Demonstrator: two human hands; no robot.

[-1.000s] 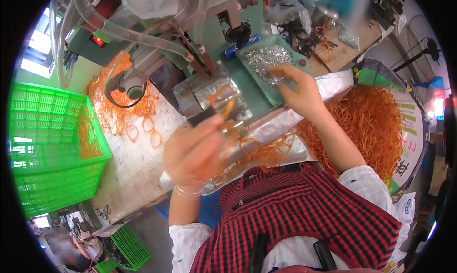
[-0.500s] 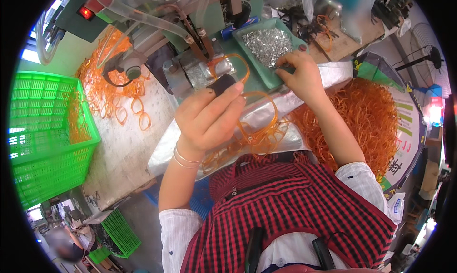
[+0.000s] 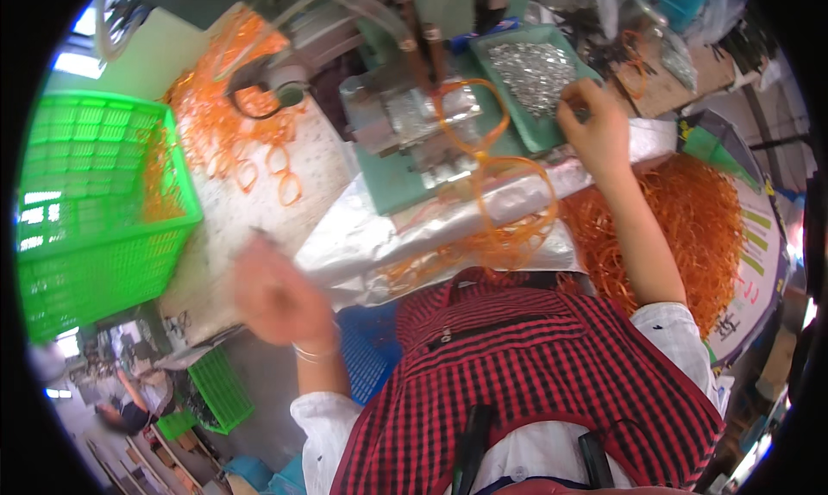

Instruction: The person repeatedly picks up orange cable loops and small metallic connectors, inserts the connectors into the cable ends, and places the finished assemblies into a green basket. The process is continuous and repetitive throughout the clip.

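Observation:
My left hand is smeared by motion above the pale worktop, left of the machine; its fingers cannot be made out, though a small dark patch shows at their tip. My right hand is at the near right edge of a green tray heaped with small shiny metal pieces. Its thumb and forefinger are pinched together; anything between them is too small to make out. An orange plastic glasses frame has one ring at the metal block under the machine's tip, the other hanging toward me. Neither hand touches it.
Orange frames are heaped on the worktop at the back left, and a bigger pile fills a round container at the right. A green plastic crate stands at the left. Silver foil sheeting covers the near edge.
My left hand has left the frame at the machine and swung left and toward me. The frame stays at the block. My right hand stays by the tray, its fingertips drawn together. The view has shifted.

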